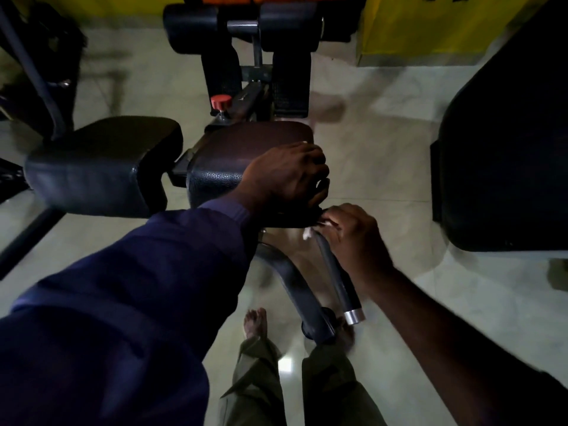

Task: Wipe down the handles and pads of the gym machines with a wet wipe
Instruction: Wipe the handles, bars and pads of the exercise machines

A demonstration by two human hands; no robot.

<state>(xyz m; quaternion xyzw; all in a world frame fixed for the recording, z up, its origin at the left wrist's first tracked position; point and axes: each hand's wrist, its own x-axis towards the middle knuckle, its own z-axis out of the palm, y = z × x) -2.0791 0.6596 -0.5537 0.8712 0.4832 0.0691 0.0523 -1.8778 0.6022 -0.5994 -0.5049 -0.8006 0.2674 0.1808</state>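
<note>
A dark brown seat pad (246, 146) sits at the middle of the view. My left hand (285, 176) rests on its near right corner with the fingers curled over the edge. Just below that corner my right hand (350, 238) pinches a white wet wipe (309, 232) against the top of a black handle (335, 278) with a silver end cap. A second black pad (98, 164) lies to the left. Two black roller pads (239, 26) stand at the far end of the machine.
A red adjustment knob (220, 102) rises behind the seat. A curved grey frame tube (295, 287) runs beside the handle. A large dark pad (507, 149) fills the right side. My bare feet (255, 322) stand on the pale tiled floor below the handle.
</note>
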